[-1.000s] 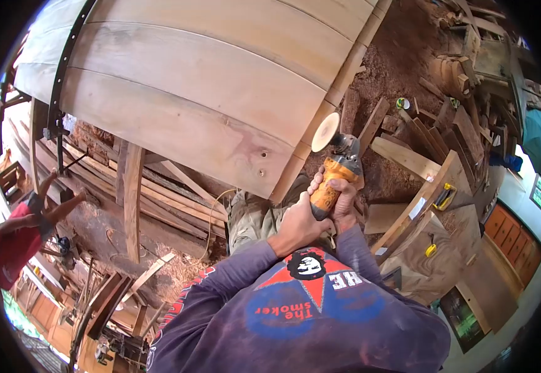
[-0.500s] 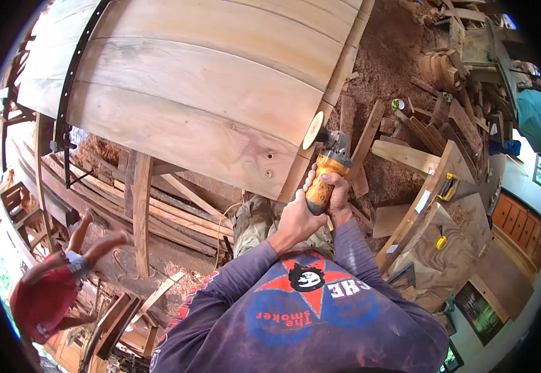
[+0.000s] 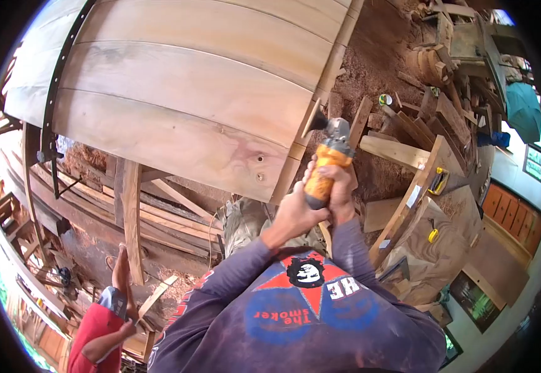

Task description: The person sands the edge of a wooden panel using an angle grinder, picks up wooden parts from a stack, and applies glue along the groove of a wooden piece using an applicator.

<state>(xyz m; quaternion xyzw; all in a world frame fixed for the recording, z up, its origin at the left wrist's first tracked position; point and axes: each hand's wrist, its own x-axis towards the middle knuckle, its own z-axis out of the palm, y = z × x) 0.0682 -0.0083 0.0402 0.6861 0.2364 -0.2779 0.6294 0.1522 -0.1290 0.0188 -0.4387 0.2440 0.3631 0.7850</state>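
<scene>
An orange and black angle grinder (image 3: 328, 168) is held in both hands in front of my chest. My left hand (image 3: 296, 214) wraps round the lower end of its body. My right hand (image 3: 340, 189) closes round the other side, nearer the grinder's head. The grinder's round disc (image 3: 311, 118) is seen nearly edge-on, tilted against or very near the edge strip of a large plank panel (image 3: 183, 81); contact cannot be made out. Two small knot holes show near the panel's closest corner.
A black metal bar clamp (image 3: 53, 102) crosses the panel at the left. Long boards (image 3: 171, 214) lie beneath it. Another person in red (image 3: 99, 332) is at the lower left. To the right are scrap wood, a wooden slab (image 3: 435, 239) with yellow tools, and a teal umbrella (image 3: 523, 112).
The grinder's disc has turned from facing up to nearly edge-on along the panel's edge. The person in red has moved from the far left toward the bottom of the view.
</scene>
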